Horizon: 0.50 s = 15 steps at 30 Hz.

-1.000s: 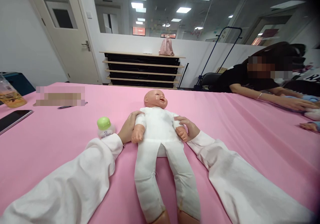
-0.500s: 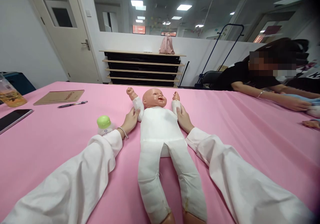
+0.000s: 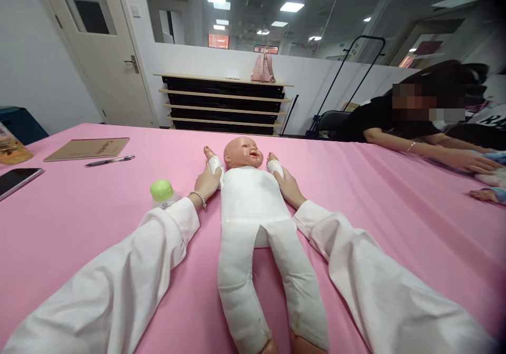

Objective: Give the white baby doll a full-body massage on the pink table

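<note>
A baby doll (image 3: 253,198) with a white cloth body lies on its back, head away from me and feet toward me. Its hard plastic head is turned to the right. My left hand (image 3: 208,182) is wrapped round the doll's arm on the left, and that arm points up beside the head. On the other side, my right hand (image 3: 289,186) grips the doll's other arm, its small plastic hand showing above my thumb. A bottle with a green cap (image 3: 162,191) stands just left of my left wrist, partly hidden by my sleeve.
A pink cloth (image 3: 190,291) covers the table. At the left lie a notebook (image 3: 87,149), a pen (image 3: 109,161) and a phone (image 3: 18,181), near a drink bottle (image 3: 11,146). At the right, another person (image 3: 379,119) leans over the table, hands by another doll.
Both doll arms have shifted slightly in my hands, the right one tilting inward toward the head. The view has moved a little. The other person's hand has moved too.
</note>
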Tool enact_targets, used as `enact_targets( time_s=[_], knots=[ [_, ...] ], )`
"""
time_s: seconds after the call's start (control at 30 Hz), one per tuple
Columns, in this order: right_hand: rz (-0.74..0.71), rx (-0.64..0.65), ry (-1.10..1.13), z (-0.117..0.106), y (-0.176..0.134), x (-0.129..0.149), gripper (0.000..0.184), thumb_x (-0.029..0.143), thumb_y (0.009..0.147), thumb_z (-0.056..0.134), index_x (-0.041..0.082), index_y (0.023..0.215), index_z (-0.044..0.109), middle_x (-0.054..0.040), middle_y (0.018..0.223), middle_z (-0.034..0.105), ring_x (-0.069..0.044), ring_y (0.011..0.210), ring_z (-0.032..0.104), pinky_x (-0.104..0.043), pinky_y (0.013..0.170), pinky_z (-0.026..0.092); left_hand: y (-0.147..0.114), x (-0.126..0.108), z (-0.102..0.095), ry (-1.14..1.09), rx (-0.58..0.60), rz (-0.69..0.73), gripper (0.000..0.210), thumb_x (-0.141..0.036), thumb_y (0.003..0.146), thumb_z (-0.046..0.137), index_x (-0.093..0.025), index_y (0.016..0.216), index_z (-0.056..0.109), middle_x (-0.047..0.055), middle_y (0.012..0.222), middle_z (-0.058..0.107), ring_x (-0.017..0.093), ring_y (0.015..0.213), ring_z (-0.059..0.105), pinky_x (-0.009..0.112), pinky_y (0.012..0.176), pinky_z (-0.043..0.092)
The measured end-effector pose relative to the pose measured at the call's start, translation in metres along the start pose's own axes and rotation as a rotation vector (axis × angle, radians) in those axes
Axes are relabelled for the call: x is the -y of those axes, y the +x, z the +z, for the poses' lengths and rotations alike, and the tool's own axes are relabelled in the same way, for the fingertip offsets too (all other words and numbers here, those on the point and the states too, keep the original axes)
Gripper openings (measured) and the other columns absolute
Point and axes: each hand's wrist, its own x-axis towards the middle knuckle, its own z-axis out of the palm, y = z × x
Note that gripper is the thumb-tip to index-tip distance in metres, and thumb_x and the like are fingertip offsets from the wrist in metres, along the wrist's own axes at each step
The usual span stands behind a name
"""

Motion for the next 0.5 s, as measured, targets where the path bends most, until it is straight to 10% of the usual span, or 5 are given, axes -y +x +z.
enact_targets(
  time_s=[0.2,0.33,0.5],
  knots=[
    [-0.023,-0.104,0.075,-0.001,-0.001,-0.008,0.064,0.046,0.078,0.045,0.011,0.131,0.036,-0.0177,0.123,0.052,-0.029,0.110,0.053,-0.046,0.094,0.040,-0.007,0.008,0.000,-0.067,-0.089,0.067,0.061,-0.043,0.086,0.034,-0.020,0.141,0.022,0.013,0.107,0.064,0.031,0.092,0.063,0.039,0.074,0.045],
    [-0.294,-0.176,0.205,-0.009,-0.010,-0.019,0.078,0.041,0.075,0.053,0.013,0.137,0.015,-0.0191,0.129,0.045,-0.026,0.114,0.051,-0.042,0.094,0.044,-0.018,0.014,-0.002,-0.255,-0.229,0.139,0.057,-0.040,0.082,0.043,-0.018,0.133,0.032,0.011,0.101,0.064,0.026,0.087,0.062,0.035,0.071,0.046],
    [-0.637,0.036,0.006,-0.031,-0.021,-0.028,0.058,0.035,0.077,0.057,0.019,0.129,0.037,-0.0119,0.125,0.051,-0.026,0.115,0.052,-0.042,0.100,0.042,-0.025,0.019,-0.008,-0.284,-0.164,0.461,0.044,-0.037,0.072,0.054,-0.015,0.110,0.050,0.010,0.100,0.062,0.023,0.087,0.059,0.035,0.077,0.046]
  ],
)
